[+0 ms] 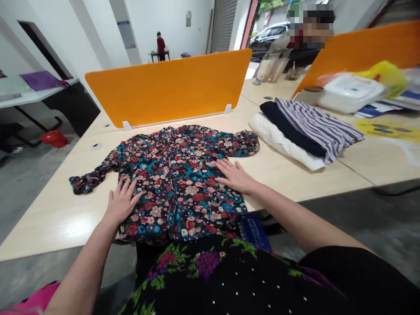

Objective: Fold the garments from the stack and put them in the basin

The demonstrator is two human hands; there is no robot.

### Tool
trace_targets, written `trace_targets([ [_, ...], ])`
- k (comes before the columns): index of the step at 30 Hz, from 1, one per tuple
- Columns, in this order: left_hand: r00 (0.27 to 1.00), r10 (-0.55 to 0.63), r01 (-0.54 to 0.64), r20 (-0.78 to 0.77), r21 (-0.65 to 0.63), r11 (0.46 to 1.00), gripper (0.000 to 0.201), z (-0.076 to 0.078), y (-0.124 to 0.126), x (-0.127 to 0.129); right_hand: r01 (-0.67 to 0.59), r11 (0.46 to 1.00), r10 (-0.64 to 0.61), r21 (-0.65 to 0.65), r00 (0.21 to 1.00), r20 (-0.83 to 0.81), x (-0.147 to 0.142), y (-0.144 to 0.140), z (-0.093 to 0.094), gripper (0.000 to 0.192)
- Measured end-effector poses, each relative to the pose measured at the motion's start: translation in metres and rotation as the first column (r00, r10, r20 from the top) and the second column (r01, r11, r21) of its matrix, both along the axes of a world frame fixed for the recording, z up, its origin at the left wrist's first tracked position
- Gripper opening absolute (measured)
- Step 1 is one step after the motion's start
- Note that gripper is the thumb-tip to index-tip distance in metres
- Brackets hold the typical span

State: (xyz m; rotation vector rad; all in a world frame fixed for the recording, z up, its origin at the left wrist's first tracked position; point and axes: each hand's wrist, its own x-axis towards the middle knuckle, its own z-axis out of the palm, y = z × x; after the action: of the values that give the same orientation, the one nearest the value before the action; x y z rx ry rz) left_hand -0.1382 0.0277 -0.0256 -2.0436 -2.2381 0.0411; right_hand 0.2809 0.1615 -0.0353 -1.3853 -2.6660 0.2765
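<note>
A floral blouse (pixel 177 175) in red, blue and pink lies spread flat on the pale wooden table (pixel 59 205), sleeves out to both sides, its hem hanging over the near edge. My left hand (pixel 123 200) rests flat on the blouse's left side, fingers apart. On the right side of the blouse my right hand (pixel 234 175) also presses flat, fingers spread. Neither hand grips the cloth.
An orange divider (pixel 170 85) stands behind the blouse. To the right lies a stack of folded clothes (pixel 302 131): white, dark and striped. Beyond it are a white box (pixel 349 92), a yellow bag (pixel 387 74) and a seated person (pixel 308 35). Another person (pixel 160 46) stands far back.
</note>
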Motion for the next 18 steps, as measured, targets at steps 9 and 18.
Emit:
trace_targets([
  [9, 0.999, -0.049, 0.045, 0.010, 0.274, 0.961, 0.058, 0.030, 0.058, -0.014, 0.127, 0.974, -0.107, 0.188, 0.988, -0.111, -0.007, 0.054, 0.018, 0.057],
  [18, 0.991, 0.125, -0.124, 0.037, -0.040, 0.992, 0.070, 0.005, 0.146, -0.047, 0.215, 0.971, -0.226, 0.103, 0.969, 0.103, -0.039, 0.139, -0.004, 0.073],
])
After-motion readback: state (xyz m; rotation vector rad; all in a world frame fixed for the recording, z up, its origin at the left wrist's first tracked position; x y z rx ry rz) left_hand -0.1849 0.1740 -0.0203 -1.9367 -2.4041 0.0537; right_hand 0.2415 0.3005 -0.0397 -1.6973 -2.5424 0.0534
